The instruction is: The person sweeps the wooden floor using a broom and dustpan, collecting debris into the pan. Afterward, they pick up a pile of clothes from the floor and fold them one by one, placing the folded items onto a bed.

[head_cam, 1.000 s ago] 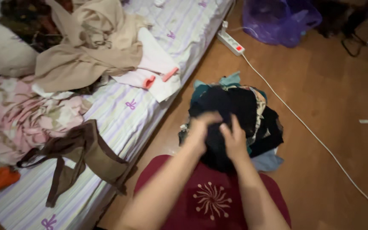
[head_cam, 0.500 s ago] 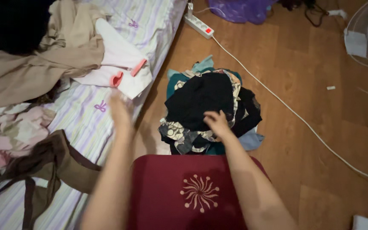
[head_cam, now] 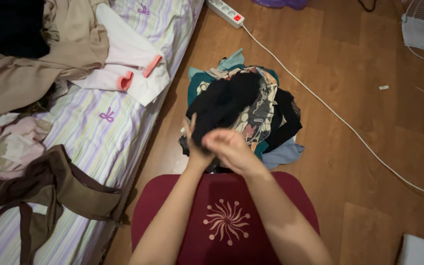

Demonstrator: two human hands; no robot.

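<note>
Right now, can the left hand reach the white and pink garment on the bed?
Probably yes. The left hand grips the black garment on the floor pile, and nothing stands between it and the white and pink garment at the bed's edge.

Left hand [head_cam: 195, 147] back from over the bed edge, now at the clothes pile [head_cam: 266, 115] beside the right hand [head_cam: 229, 149]; both closed on the black garment [head_cam: 224, 100]; garment bunched and pulled toward the person, uncovering patterned fabric [head_cam: 256, 115]; view shifted down-right.
</note>
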